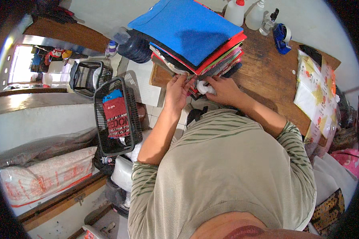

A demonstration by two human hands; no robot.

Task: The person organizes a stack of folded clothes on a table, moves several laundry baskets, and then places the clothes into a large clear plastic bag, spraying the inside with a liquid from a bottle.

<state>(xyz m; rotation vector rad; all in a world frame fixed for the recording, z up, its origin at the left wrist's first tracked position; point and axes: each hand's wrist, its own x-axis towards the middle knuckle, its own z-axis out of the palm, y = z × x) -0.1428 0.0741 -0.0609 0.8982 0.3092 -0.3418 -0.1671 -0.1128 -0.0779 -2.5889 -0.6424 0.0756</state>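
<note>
A tall stack of folded clothes, with a blue garment (188, 30) on top and red, green and striped layers beneath, rests at the near edge of the wooden table (266, 62). At the stack's near corner, my left hand (178, 86) has its fingertips pinched on something small that I cannot make out. Close beside it, my right hand (223, 89) holds a crumpled white piece (204, 87), perhaps plastic or cloth, between thumb and fingers. Both hands are in front of the stack's lower layers, and the fingers partly hide them.
Spray bottles (235, 12), a blue tape dispenser (282, 38) and patterned plastic packaging (315, 95) lie along the table's far and right sides. Left of me are a black basket (133, 119) with a folded red garment (116, 115), another black basket (86, 64) and a large water bottle (134, 46).
</note>
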